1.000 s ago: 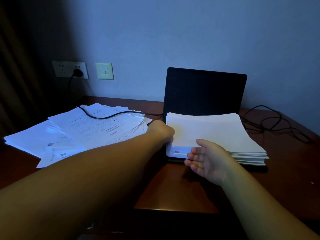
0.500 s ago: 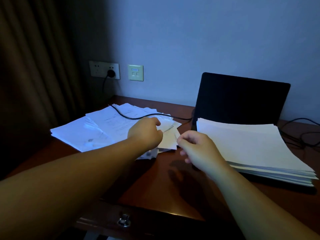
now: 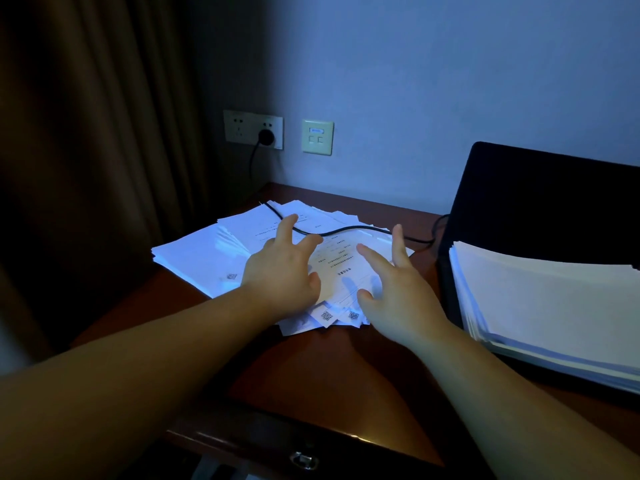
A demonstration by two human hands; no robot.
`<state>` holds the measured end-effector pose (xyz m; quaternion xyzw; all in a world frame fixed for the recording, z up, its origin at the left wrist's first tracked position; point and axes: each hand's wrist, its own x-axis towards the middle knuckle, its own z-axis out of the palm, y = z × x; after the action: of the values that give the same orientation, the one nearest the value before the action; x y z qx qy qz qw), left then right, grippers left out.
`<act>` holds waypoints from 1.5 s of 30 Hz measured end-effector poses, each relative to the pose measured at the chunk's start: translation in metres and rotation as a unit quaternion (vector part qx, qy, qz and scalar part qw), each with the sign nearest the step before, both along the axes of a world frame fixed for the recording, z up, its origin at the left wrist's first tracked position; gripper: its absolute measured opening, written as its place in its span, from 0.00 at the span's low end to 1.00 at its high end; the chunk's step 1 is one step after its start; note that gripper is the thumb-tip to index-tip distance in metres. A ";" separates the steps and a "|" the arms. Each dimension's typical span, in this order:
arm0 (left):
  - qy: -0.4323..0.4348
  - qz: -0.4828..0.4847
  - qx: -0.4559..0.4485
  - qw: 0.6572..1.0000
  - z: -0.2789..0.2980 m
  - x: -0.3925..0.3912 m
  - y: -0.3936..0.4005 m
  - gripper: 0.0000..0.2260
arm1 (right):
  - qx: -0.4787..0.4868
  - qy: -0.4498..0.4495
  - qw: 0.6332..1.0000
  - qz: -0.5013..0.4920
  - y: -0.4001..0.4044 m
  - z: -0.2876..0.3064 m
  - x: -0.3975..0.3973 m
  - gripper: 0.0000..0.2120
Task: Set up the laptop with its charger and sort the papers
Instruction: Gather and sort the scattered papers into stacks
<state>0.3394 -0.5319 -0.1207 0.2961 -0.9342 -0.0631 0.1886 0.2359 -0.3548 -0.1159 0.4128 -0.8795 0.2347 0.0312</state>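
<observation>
Head: both hands [image 3: 282,271] [image 3: 394,289] spread over loose papers [image 3: 207,261], desk edge [image 3: 346,434] near.

A dim room with a bluish plain wall [image 3: 433,81], a dark brown curtain [image 3: 86,133] hanging at the left, a double wall socket [image 3: 252,129] beside a pale data plate [image 3: 317,137], and a reddish-brown wooden bench [image 3: 329,368] with a metal drawer pull [image 3: 304,460].
</observation>
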 end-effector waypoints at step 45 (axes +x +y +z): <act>0.073 -0.228 -0.042 0.970 -0.011 0.026 0.009 0.13 | -0.070 0.044 0.993 0.084 -0.009 -0.024 0.003 0.08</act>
<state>0.3652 -0.5229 -0.1319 0.0617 -0.9627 -0.0863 0.2489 0.2385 -0.3638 -0.1399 0.4918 -0.8209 0.2793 0.0786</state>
